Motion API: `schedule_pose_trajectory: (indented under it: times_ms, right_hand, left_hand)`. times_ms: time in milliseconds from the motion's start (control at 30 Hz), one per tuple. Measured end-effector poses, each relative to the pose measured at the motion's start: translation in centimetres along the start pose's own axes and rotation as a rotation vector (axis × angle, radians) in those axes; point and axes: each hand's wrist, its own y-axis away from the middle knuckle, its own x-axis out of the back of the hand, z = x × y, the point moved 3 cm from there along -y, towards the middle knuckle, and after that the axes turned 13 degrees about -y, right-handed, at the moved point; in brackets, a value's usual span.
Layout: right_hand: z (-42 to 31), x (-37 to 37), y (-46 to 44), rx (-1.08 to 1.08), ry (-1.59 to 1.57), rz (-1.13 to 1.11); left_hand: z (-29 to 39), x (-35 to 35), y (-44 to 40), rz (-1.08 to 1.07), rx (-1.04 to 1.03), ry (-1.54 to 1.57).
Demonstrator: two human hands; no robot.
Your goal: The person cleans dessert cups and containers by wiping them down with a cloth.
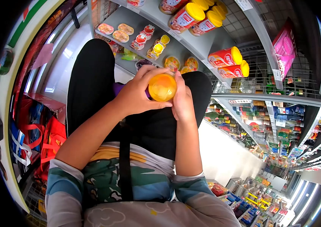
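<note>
A yellow round container [162, 87] with a shiny, translucent end facing up sits between my two hands, above my lap. My left hand [139, 89] curves around its left side, thumb below and fingers over the far edge. Against its right side presses my right hand [182, 96], with the fingers partly hidden. Something purple [119, 89] shows beside my left hand, mostly covered; I cannot tell what it is. Past my hands, the low shelf holds round tubs with yellow lids [172, 63].
My bent knees [91, 64] frame the hands. Ahead, shelves carry oval tins [120, 36], stacked small cups [158, 49], yellow-lidded canisters [186, 18] and red cans [225, 58]. Red bags [54, 136] hang at the left. Bottle shelves [289, 121] run along the right.
</note>
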Motion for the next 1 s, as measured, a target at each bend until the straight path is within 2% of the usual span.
schedule_pose_trajectory:
  times_ms: [67, 100, 167, 200, 267, 367, 433, 567, 633, 767, 833, 1000]
  right_hand:
    - [-0.3, -0.8, 0.1, 0.147, 0.105, -0.019]
    - [-0.2, -1.3, 0.1, 0.146, 0.103, -0.026]
    - [-0.4, -2.1, 0.1, 0.301, 0.141, 0.034]
    - [-0.7, -2.5, 0.4, 0.3, 0.143, 0.028]
    - [-1.9, -3.3, 1.2, 0.513, 0.395, 0.11]
    - [-2.7, -4.8, 1.4, 0.796, 0.558, 0.198]
    - [-2.8, -5.6, 1.2, 0.912, 0.658, 0.193]
    - [-2.8, -7.1, 0.9, 0.929, 0.836, 0.06]
    - [-2.5, -8.1, 0.7, 1.174, 0.86, -0.072]
    - [-2.2, -9.5, 0.5, 1.238, 0.832, -0.249]
    - [-2.3, -9.9, 0.4, 1.108, 0.781, -0.31]
    - [-2.3, -9.8, -0.9, 1.006, 0.729, -0.43]
  left_hand:
    - [0.1, 0.6, 0.4, 0.047, -0.013, 0.009]
    - [0.3, 1.1, 0.5, 0.087, -0.014, -0.02]
    - [0.3, 1.6, 0.7, 0.133, -0.011, -0.051]
    - [0.3, 1.8, 0.8, 0.182, 0.016, -0.099]
    - [0.0, 2.3, 0.9, 0.242, 0.047, -0.148]
    - [-0.7, 2.6, 1.0, 0.242, 0.071, -0.085]
    - [-1.2, 2.6, 1.1, 0.178, 0.077, 0.338]
    - [-1.7, 4.5, 1.3, 0.089, 0.187, 0.485]
    - [-2.4, 5.5, 1.2, -0.036, 0.337, 0.535]
    - [-3.7, 6.2, 1.1, -0.146, 0.408, 0.571]
    - [-4.3, 6.0, 1.0, -0.19, 0.399, 0.599]
    - [-4.7, 6.1, 0.8, -0.214, 0.414, 0.626]
